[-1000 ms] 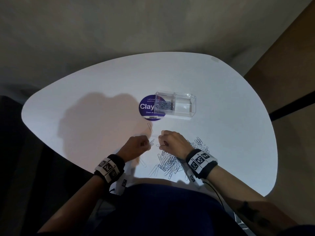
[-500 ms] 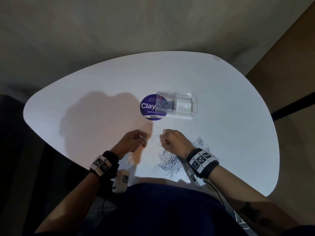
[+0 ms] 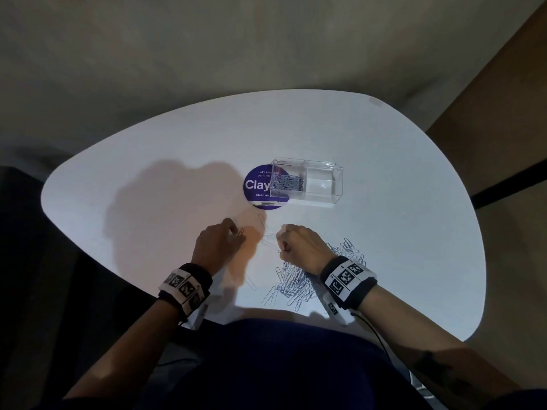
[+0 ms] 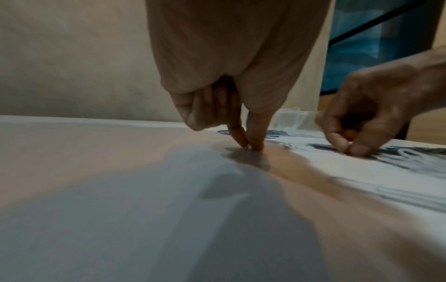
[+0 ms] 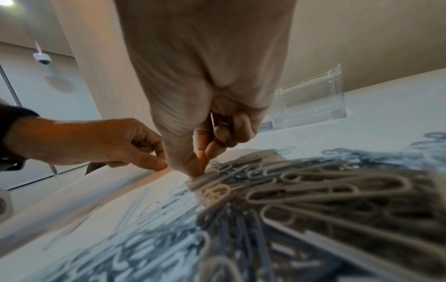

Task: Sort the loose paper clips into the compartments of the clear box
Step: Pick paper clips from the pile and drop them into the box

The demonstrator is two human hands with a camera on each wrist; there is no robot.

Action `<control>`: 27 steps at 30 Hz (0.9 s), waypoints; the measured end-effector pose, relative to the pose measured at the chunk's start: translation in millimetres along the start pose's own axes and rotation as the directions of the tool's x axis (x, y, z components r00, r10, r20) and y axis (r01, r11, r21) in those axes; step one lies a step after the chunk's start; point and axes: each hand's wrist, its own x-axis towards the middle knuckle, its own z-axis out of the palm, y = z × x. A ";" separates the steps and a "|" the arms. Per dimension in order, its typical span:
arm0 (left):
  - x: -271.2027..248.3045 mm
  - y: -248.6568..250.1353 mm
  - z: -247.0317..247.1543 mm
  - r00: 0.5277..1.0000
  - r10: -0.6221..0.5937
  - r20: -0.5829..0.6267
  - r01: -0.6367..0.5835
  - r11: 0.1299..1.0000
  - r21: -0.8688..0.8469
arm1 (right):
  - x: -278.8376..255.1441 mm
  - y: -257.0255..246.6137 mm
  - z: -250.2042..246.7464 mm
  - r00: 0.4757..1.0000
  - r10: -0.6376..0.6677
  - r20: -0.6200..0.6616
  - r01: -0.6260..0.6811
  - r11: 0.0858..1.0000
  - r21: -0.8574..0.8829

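Observation:
The clear box (image 3: 307, 199) stands past my hands, with a heap of paper clips (image 3: 288, 183) in its left compartment and nothing visible in the right one. A loose clip pile (image 3: 293, 281) lies by the near edge, under my right wrist. My left hand (image 3: 241, 232) pinches a single clip between thumb and index fingertips (image 4: 253, 142) down on the table. My right hand (image 3: 281, 250) pinches a clip at the pile's far edge (image 5: 200, 172); its curled fingers (image 5: 229, 129) hold at least one more. The box (image 5: 311, 103) shows behind it.
A round purple sticker (image 3: 257, 186) lies partly under the box's left end. A few single clips (image 3: 263, 223) are scattered between my hands, and one (image 3: 250, 282) lies near the front edge. The white table (image 3: 148, 187) is bare on the left.
My left hand has drawn a little left and away from the right hand, its forearm swinging left. The right hand has stayed at the pile's edge.

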 end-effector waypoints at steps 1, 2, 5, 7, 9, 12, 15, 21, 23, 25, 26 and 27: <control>-1.5 1.5 1.5 1.000 0.019 -0.002 -0.019 0.999 0.037 | 0.5 -1.9 -0.1 1.000 0.011 0.007 -0.011 1.000 0.002; -2.7 3.0 3.1 1.000 0.031 -0.002 -0.031 0.998 0.055 | 1.6 -3.4 -0.2 1.000 0.020 0.015 -0.020 1.000 -0.003; -4.1 9.5 5.8 1.000 0.009 0.004 -0.009 0.999 0.042 | 4.1 -6.8 -1.4 0.998 0.029 0.053 -0.027 0.999 -0.024; -4.0 14.2 7.3 1.000 -0.010 0.014 0.009 0.998 0.054 | 4.0 -9.2 -1.8 0.996 0.009 0.086 -0.005 0.999 -0.051; -4.4 15.9 9.2 0.999 -0.006 0.039 0.003 0.998 0.068 | 3.4 -9.3 -0.7 0.995 -0.023 0.096 0.028 0.998 -0.053; -7.6 16.6 8.7 0.998 0.060 0.024 -0.062 0.994 0.088 | 0.9 -2.2 -3.4 1.000 -0.016 0.022 0.011 0.977 0.211; -11.9 16.9 6.1 0.997 0.072 -0.021 -0.071 0.997 0.042 | -2.9 8.5 -16.6 0.983 0.173 -0.058 -0.104 0.792 0.602; -8.1 24.0 7.8 1.000 0.001 0.004 -0.001 0.999 0.050 | -10.2 30.6 -45.9 0.904 0.394 0.167 -0.214 0.078 0.974; -5.8 21.2 11.6 0.998 -0.008 0.059 0.003 0.997 0.072 | -10.3 33.2 -50.6 0.871 0.420 0.253 -0.229 -0.108 0.967; -5.8 17.4 14.9 0.992 0.029 0.122 -0.034 0.999 0.042 | -11.9 34.0 -52.3 0.867 0.415 0.275 -0.239 -0.139 0.961; -6.4 17.5 15.0 0.986 0.051 0.162 -0.046 0.998 -0.032 | -13.6 33.6 -52.4 0.871 0.419 0.258 -0.241 -0.094 0.966; -7.7 19.6 13.6 0.978 0.070 0.197 -0.036 0.984 -0.175 | -15.9 33.0 -52.3 0.873 0.431 0.227 -0.242 -0.019 0.970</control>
